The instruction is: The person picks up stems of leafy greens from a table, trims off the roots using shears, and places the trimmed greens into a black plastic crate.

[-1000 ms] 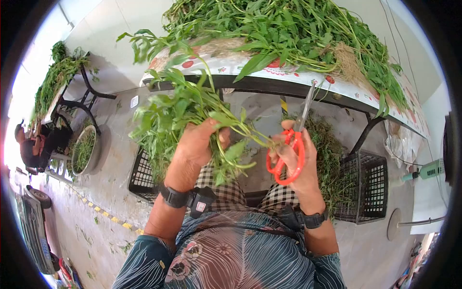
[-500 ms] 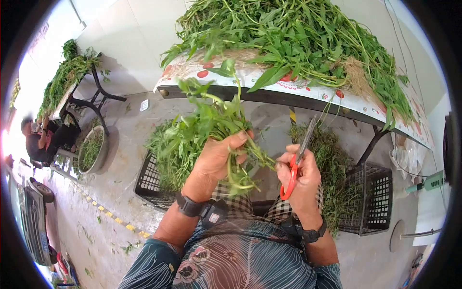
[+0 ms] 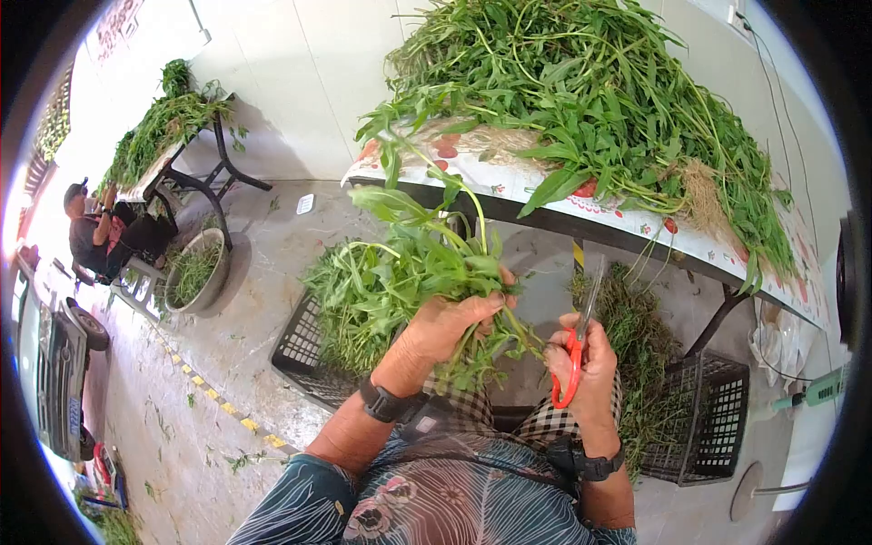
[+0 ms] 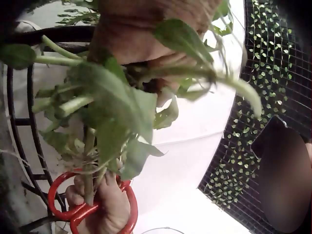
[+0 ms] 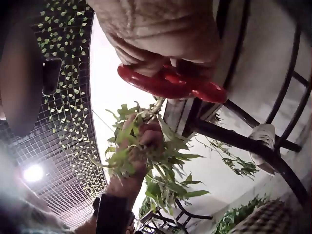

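My left hand [image 3: 450, 327] grips a bunch of leafy green stems [image 3: 409, 259] around its middle, with leaves spreading to the upper left and stem ends to the right. In my right hand [image 3: 589, 368] are red-handled scissors [image 3: 568, 374], held against the palm with the blades pointing up and away. The right thumb and fingertips are right at the stem ends. The left wrist view shows cut stem ends [image 4: 75, 105] under the left hand and the red scissor loops [image 4: 129, 207] around the right hand's fingers. Leaves partly hide the left fingers.
A table with a patterned cloth [image 3: 509, 186] bears a big heap of greens [image 3: 581, 82] ahead. Black crates [image 3: 718, 418] with plant matter stand on either side of the legs. At the left are a round tub [image 3: 218, 286], a seated person [image 3: 91, 232] and another table of greens [image 3: 163, 145].
The head view has turned, so the surroundings appear shifted right and down. The scissors have swung back into the right palm, and the right fingertips have come to the stem ends. The left hand keeps its grip.
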`<state>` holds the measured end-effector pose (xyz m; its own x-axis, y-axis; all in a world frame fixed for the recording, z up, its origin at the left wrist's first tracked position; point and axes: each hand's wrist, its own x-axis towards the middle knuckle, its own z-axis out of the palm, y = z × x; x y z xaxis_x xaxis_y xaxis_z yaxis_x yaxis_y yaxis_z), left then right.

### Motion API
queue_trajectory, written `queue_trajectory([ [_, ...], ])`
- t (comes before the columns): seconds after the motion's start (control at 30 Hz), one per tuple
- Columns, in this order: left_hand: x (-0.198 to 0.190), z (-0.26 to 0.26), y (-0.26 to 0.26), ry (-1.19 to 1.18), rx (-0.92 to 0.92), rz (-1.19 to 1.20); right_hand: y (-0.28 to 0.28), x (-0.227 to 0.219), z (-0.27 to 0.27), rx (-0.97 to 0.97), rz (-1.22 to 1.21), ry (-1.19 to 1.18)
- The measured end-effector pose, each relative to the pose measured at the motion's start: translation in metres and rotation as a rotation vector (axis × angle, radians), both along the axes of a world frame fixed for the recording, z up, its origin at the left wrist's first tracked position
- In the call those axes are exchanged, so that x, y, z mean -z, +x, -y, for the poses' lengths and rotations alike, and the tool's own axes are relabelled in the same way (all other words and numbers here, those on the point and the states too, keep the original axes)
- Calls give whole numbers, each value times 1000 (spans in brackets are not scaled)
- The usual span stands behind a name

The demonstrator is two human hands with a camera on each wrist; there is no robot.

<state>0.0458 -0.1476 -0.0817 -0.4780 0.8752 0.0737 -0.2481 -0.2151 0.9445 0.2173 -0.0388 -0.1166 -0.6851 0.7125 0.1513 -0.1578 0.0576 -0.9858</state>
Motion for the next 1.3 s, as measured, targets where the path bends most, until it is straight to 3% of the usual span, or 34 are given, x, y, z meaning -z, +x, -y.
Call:
queue_trajectory([
  [0.13,-6,0,2,26,-138,-28,0,5,-7,30,-24,9],
  [0.17,-6,-1,2,86,-218,60,3,6,-9,50,-34,-9],
  [0.27,-1,-3,-13,249,-376,351,14,11,-14,-125,-91,-13],
  [0.37,-4,0,-14,364,-273,548,20,24,-18,-276,34,105],
  [0.43,-2,1,-13,293,-268,586,16,22,-13,-348,83,148],
  [0.47,1,1,-14,244,-262,614,14,12,-7,-313,158,130],
  [0.57,5,1,-7,163,-197,679,3,8,-4,-188,232,376],
  [0.67,14,-4,3,165,-178,718,-5,1,-4,-132,226,323],
  [0.77,16,-5,10,126,-142,755,-14,10,-5,-109,36,229],
  [0.87,13,-12,20,120,-204,845,-9,7,-7,-62,122,195],
  [0.97,21,-10,18,105,-140,856,-15,19,-7,-55,-223,-227],
  [1.07,23,-12,19,99,-109,866,-14,15,-12,-148,-506,-843],
  [1.17,22,-13,19,95,-80,878,-10,11,-8,82,-19,157],
  [1.27,21,-13,20,87,-95,869,-7,8,-8,39,-105,-92],
  [1.3,21,-13,20,89,-94,872,-6,9,-9,49,-70,-39],
])
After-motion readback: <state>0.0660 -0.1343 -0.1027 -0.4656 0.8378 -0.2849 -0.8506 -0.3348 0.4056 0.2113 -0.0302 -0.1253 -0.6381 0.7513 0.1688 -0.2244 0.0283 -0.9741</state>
